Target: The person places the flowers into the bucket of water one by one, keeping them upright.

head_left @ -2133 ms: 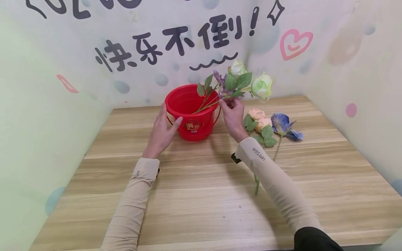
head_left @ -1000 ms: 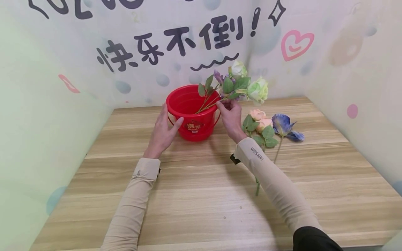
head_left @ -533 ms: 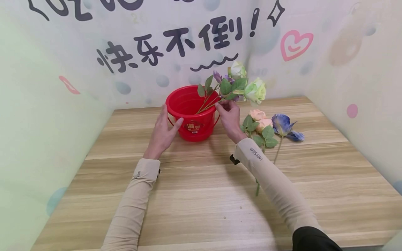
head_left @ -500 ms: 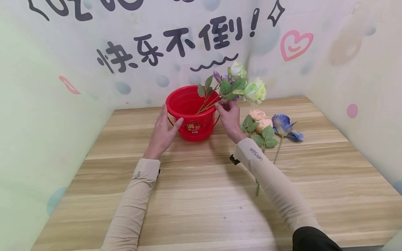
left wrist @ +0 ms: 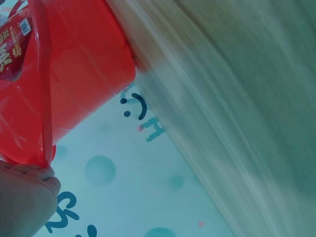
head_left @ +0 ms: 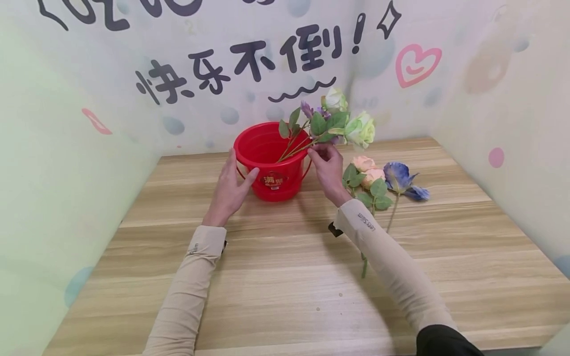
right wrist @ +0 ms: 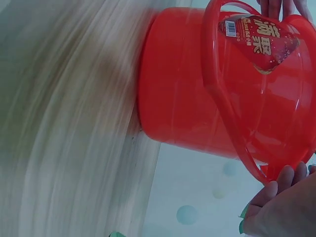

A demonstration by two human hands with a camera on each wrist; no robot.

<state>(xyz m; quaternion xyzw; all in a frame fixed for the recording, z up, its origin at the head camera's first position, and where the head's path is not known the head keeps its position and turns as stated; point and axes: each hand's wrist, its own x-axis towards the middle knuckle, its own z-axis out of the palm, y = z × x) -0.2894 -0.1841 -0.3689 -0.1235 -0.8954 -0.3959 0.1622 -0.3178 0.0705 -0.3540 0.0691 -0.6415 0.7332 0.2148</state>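
Note:
A red plastic bucket (head_left: 285, 187) stands upright on the wood-grain table in the head view. My left hand (head_left: 224, 190) grips it at the left, fingers along the side and thumb at the front; the left wrist view shows fingertips at the rim. On the opposite side, my right hand (head_left: 328, 173) holds the rim by the handle joint, as the right wrist view shows. Pale green-white artificial roses (head_left: 359, 129) and a purple flower (head_left: 307, 110) lean out over the bucket's right rim, just above the right hand. Their stems run down inside; the stem ends are hidden.
Right of the bucket, a peach rose stem (head_left: 373, 176) and a blue flower (head_left: 398, 177) lie on the table (head_left: 276, 291). The right forearm partly covers their stems. A printed backdrop (head_left: 200, 118) rises behind the table.
The pale roses have dropped slightly and shifted left. My right hand moved left with them, and its fingertips came from the stems to the bucket rim. The left hand has stayed put.

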